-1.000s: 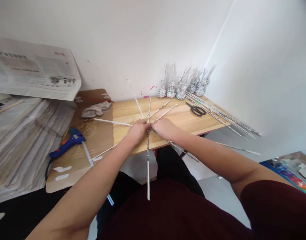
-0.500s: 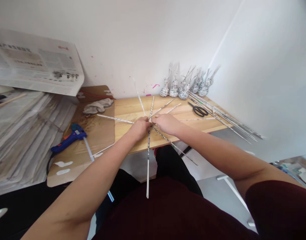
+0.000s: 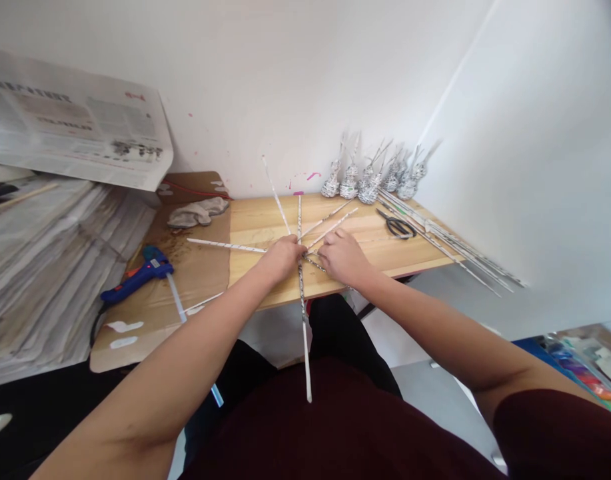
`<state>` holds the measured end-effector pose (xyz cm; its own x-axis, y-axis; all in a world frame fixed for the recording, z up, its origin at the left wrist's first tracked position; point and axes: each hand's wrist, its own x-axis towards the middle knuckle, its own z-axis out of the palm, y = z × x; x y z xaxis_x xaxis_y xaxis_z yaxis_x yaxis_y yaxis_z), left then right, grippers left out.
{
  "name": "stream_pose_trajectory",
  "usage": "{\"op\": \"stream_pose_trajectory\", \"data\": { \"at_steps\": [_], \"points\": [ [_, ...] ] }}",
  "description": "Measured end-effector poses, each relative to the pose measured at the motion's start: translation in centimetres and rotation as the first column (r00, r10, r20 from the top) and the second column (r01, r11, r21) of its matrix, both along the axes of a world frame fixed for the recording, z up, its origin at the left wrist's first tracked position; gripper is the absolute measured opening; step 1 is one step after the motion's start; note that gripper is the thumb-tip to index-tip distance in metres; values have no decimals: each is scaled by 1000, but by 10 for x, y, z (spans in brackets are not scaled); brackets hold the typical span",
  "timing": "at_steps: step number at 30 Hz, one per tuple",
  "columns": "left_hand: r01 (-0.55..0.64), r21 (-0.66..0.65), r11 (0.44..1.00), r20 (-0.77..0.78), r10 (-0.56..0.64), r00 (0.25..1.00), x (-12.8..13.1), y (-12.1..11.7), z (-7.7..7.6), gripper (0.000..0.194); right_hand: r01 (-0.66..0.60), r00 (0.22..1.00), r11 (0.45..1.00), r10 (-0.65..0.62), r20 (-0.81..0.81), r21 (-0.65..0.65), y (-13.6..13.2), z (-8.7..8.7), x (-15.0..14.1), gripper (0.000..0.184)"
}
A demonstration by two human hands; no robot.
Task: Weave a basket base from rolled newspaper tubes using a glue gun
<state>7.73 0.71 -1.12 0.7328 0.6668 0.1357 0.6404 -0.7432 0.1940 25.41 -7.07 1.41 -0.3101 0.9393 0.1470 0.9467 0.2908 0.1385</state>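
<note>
Several thin rolled-newspaper sticks cross in a star shape on a light wooden table. My left hand presses on the crossing point with fingers curled round the sticks. My right hand rests just right of the crossing, fingers bent and pinching sticks there. One long stick runs from the crossing toward my lap. Other sticks fan out to the left and toward the wall.
A blue glue gun lies on a brown board at the left, beside a grey rag. Black scissors, a bundle of loose sticks and several small woven figures sit at the right back. Stacked newspapers fill the left.
My right hand moved slightly nearer and rightward along the sticks. The long stick toward my lap swung a little to the right. The left hand stayed on the crossing.
</note>
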Motion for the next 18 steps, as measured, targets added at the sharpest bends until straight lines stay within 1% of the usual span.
{"op": "stream_pose_trajectory", "data": {
  "at_steps": [3, 6, 8, 13, 18],
  "points": [
    [-21, -1, 1000, -49, 21, 999, 3, -3, 4, 32, 43, 999, 999, -42, 19, -26, 2, 0, -4, 28],
    [-39, 6, 999, -86, 40, 995, 6, -8, 8, 32, 89, 996, 993, -88, 9, -79, 6, 0, -7, 27],
    [-59, 12, 998, -97, 60, 993, 8, -12, 11, 32, 108, 993, 987, -113, -35, -120, 8, 0, -7, 28],
    [-115, -17, 993, -123, 112, 986, 12, -15, 15, 33, 98, 980, 981, -125, -155, -168, 12, 0, -7, 29],
    [-135, -41, 990, -99, 131, 986, 12, -11, 15, 29, 165, 942, 954, -228, -248, -251, 17, 3, -13, 24]
  ]
}}
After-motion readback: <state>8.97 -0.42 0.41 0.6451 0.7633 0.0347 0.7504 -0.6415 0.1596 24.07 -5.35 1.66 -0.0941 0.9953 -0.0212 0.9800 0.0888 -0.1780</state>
